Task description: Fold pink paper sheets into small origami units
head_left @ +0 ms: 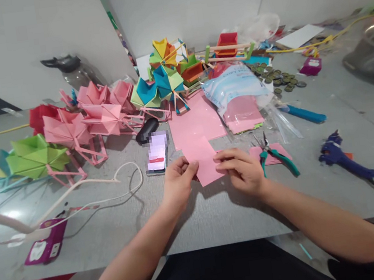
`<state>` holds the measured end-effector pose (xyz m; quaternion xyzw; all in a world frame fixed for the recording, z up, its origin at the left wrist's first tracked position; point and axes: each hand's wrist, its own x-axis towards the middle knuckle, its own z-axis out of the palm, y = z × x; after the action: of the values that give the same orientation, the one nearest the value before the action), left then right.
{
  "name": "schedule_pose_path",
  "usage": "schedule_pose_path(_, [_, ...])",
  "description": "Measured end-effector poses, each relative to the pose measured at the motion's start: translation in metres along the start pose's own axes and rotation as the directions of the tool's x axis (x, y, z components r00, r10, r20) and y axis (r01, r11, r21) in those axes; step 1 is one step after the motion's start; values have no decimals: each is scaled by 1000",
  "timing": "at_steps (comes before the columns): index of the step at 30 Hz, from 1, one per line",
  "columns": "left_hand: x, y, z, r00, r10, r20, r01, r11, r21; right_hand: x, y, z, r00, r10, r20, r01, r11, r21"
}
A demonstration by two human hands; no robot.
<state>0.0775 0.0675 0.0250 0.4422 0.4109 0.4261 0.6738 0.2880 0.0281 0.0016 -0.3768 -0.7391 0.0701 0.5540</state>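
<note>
A small rectangle of pink paper point(205, 165) is held up over the grey table, tilted toward me. My left hand point(179, 178) pinches its left edge between thumb and fingers. On its right edge, the fingers of my right hand point(241, 169) are closed. Behind it lies a larger pink sheet point(201, 119), flat on the table, partly under a plastic bag of paper point(235, 89). Just right of my right hand, green-handled pliers point(280, 159) rest on a small pink paper piece point(254, 152). A phone point(157, 153) with a lit screen lies beyond my left hand.
Folded paper models point(67, 129) crowd the back left, with more colourful ones point(167, 82) behind the sheet. At the right are a blue glue gun point(346, 157), a blue cutter point(305, 113) and several dark coins point(281, 78). A white cable point(85, 184) curls at left.
</note>
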Motion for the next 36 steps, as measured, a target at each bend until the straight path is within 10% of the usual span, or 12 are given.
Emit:
schedule_pose_path(5, [-3, 0, 0, 973, 212, -89, -175, 934, 312, -1, -8, 6, 978, 202, -56, -199, 979, 48])
schedule_pose_path(11, [-11, 3, 3, 970, 230, 77, -238, 839, 489, -1, -15, 9, 849, 528, -20, -515, 835, 194])
schedule_pose_path(25, [-19, 4, 3, 864, 478, 158, -491, 733, 470, 1, -22, 5, 938, 341, -57, -329, 931, 162])
schedule_pose_path(27, [-18, 3, 2, 810, 558, 181, -558, 639, 529, 1, -21, 3, 957, 286, -43, -279, 952, 124])
schedule_pose_path(32, [-14, -1, 0, 513, 753, 413, -764, 180, 620, 2, -21, 3, 996, 76, 42, -72, 994, -78])
schedule_pose_path(36, [-15, -3, 1, 456, 761, 461, -773, 83, 628, 1, -23, 7, 997, 0, 79, 10, 992, -130])
